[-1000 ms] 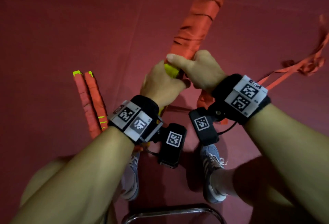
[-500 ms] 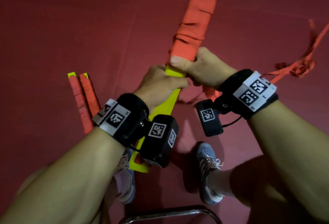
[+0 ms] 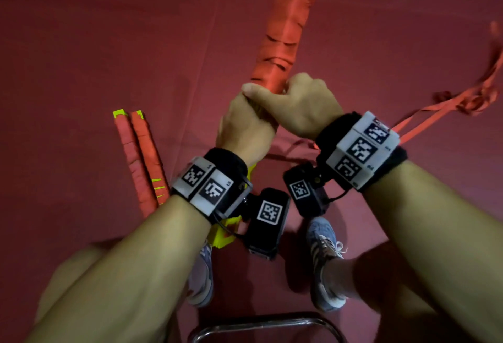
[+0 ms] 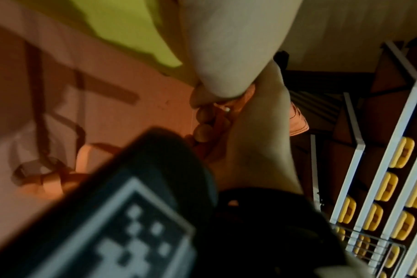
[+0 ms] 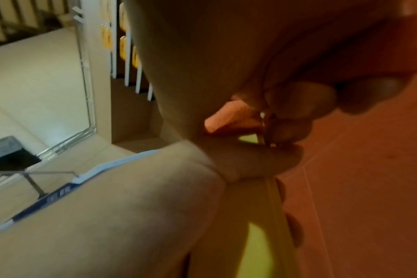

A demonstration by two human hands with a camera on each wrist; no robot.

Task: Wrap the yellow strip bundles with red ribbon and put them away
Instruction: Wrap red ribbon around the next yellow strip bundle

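Gripping the yellow strip bundle, left hand and right hand curl round it; red ribbon apparently trails rightward.

The smooth dark red floor carries, left of the grip, two red ribbon-wrapped bundles with yellow-green tips — they lie side by side, touching. Right of the grip a loose flat red ribbon trails off into a blurred tangle. Below the grip — nearer the person — stand two blue-grey laced sneakers.
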